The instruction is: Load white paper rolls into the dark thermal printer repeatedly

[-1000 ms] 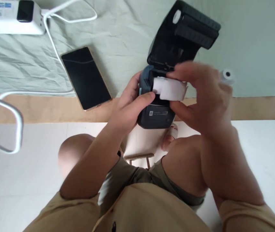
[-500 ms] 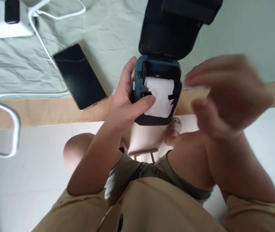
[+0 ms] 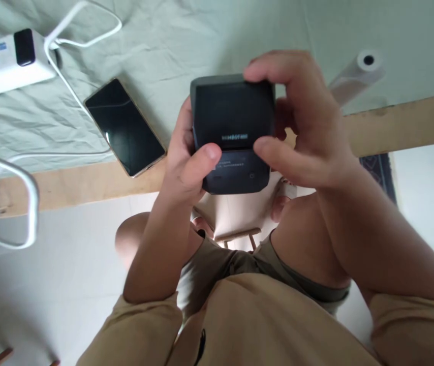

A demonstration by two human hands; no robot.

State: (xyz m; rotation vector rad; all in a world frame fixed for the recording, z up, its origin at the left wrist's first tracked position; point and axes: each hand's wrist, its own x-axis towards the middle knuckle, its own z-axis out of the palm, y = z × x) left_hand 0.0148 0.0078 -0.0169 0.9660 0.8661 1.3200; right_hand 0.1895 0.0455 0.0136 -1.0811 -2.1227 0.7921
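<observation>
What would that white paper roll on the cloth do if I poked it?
The paper roll lies on its side on the green cloth, apart from both hands, so a poke across it would probably set it rolling. The wrinkly cloth might slow it. It has a hollow core, so it is likely light and easy to lift.

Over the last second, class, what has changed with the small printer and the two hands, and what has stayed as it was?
The printer's lid, open before with white paper showing inside, is now shut and the paper is hidden. The right hand, which had pulled away from the paper, has come back and grips the lid's right side. The left hand stays around the printer's left side. The phone, white adapter and spare paper roll lie on the cloth as before.
</observation>
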